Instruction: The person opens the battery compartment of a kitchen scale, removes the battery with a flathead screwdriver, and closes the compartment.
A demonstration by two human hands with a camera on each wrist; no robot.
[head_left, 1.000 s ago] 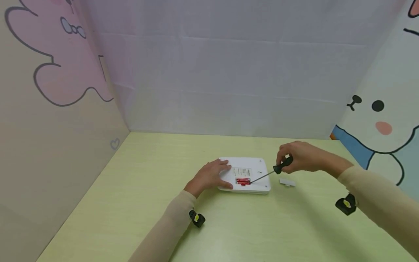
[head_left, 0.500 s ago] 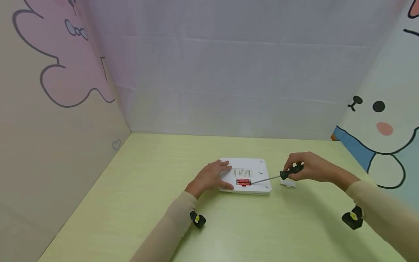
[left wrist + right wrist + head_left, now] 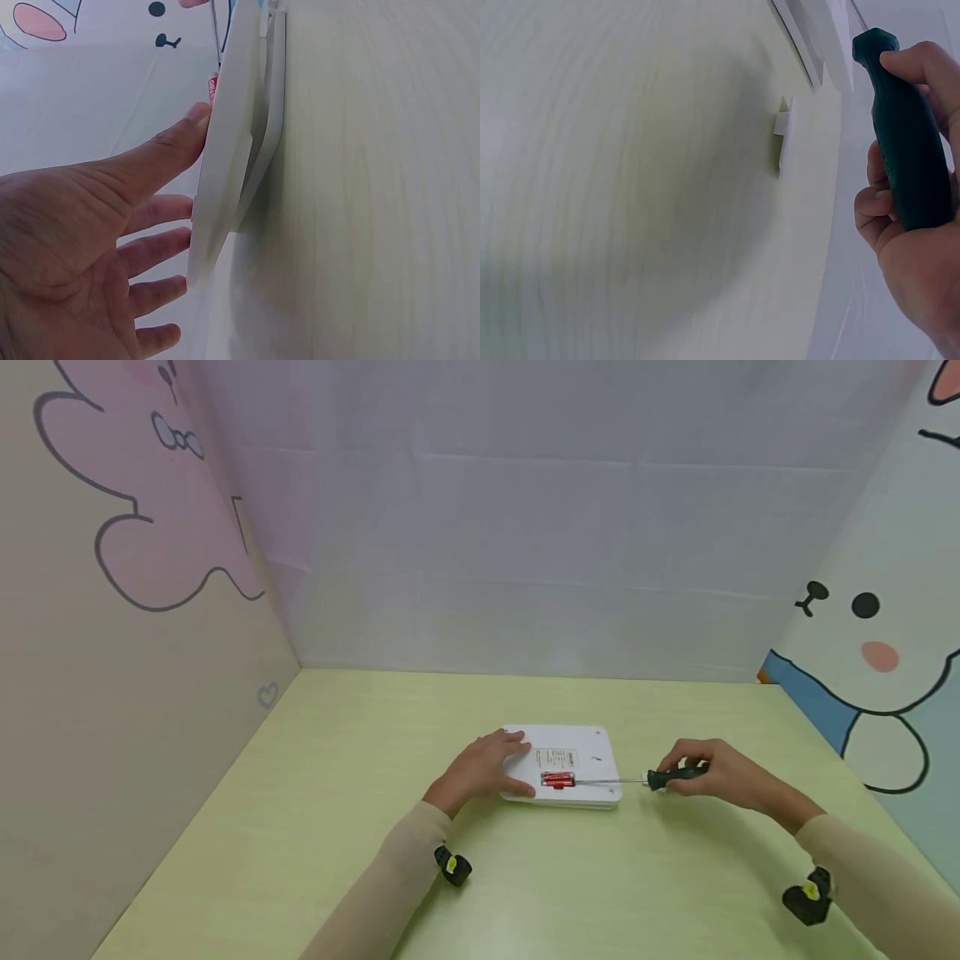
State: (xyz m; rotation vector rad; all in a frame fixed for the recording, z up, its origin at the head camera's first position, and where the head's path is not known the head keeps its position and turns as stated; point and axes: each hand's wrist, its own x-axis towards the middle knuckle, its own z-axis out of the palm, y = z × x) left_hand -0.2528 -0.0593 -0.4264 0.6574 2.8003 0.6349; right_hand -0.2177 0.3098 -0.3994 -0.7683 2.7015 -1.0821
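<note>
A flat white device [image 3: 588, 760] lies on the pale yellow-green table [image 3: 337, 810], right of centre in the head view, with its printed label [image 3: 557, 758] facing up. Just below the label, red batteries [image 3: 557, 779] sit in a small recess near the device's near edge; in the left wrist view, a bit of red shows past the thumb, above the device's face. The thin metal shaft of a dark green screwdriver [image 3: 672, 777] runs low across the device, its tip at the right end of the batteries; whether it touches them I cannot tell. The right hand [image 3: 720, 774] holds the handle, thumb and fingers clamped on it, just past the device's right side. The left hand [image 3: 483, 766] rests on the device's left side, fingers spread apart, the thumb pressing near the near edge. A small white cover [image 3: 787, 139] with a tab lies on the table near the device, mostly hidden behind the handle in the head view. Both arms wear beige sleeves [image 3: 375, 889], each with a small black camera [image 3: 453, 865] near the wrist. Beyond the table hangs a creased greyish sheet [image 3: 480, 552], between side walls bearing cartoon figures
</note>
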